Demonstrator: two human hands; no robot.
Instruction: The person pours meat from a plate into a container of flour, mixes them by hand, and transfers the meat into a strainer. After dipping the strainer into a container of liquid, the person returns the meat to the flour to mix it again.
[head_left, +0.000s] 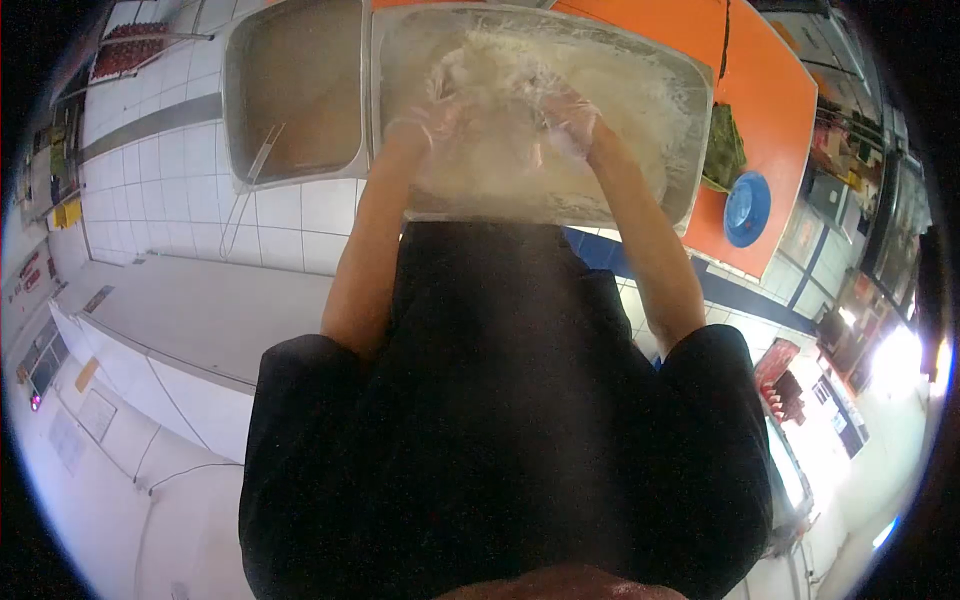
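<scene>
A large metal tub [690,150] holds a pale, powdery mass like flour [620,100], with haze over it. My left hand [438,118], in a clear plastic glove, reaches into the tub's left part. My right hand [568,118], gloved the same way, is in the mass a little to the right. Pale, coated lumps [475,70] lie between and beyond the fingers. Powder and blur cover the fingertips of both hands, so I cannot make out whether they grip anything.
Left of the tub stands a second metal basin [240,90] with brownish contents; a long thin wire handle [262,155] leans over its front edge. On the orange counter [770,110] at right are a blue bowl [746,209] and a dark green cloth-like item [724,150]. A white chest-like unit [190,310] stands at left.
</scene>
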